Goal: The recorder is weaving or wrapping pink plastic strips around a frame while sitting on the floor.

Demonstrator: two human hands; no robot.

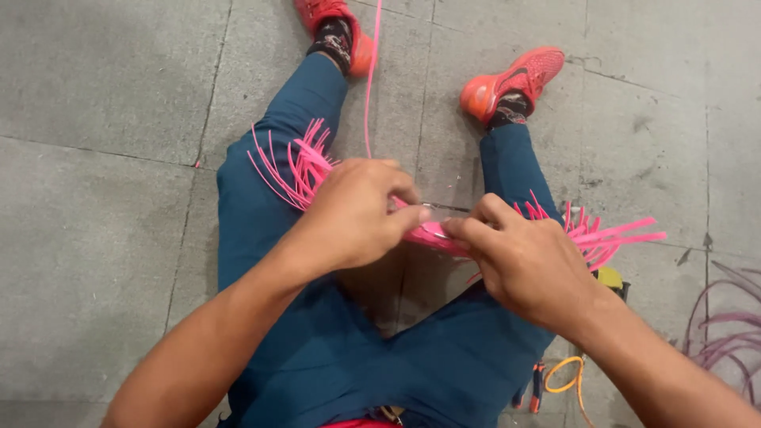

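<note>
Strips of pink plastic (pixel 432 234) lie bunched across my lap, and both my hands meet on them between my knees. My left hand (pixel 353 214) is closed over the middle of the bundle, fingers curled down and the thumb pressing toward the other hand. My right hand (pixel 523 265) pinches the same bundle from the other side, thumb and forefinger tips closed on it, so the two grips almost touch. Something thin and shiny shows right where my fingertips meet; I cannot tell what it is. The loose ends of the strips fan out past each hand: one spray sticks up over my left thigh (pixel 297 162), the other spreads out beyond my right wrist, over my right leg, toward the floor. A single long pink strand (pixel 371 79) runs straight away from my left hand, between my legs and up past my left shoe (pixel 333 28). I sit on a grey paved floor (pixel 103 206) with my legs apart, in blue trousers (pixel 325 349) and bright red shoes, the right shoe (pixel 515 79) angled outward. Just beside my right hip a yellow object (pixel 610 277) peeks out behind my wrist, and lower down lie a tool with orange and blue handles (pixel 535 388) and a loop of orange cord (pixel 567 372). Farther right, near the edge, some dull purple cords (pixel 729 333) curve over the floor.
</note>
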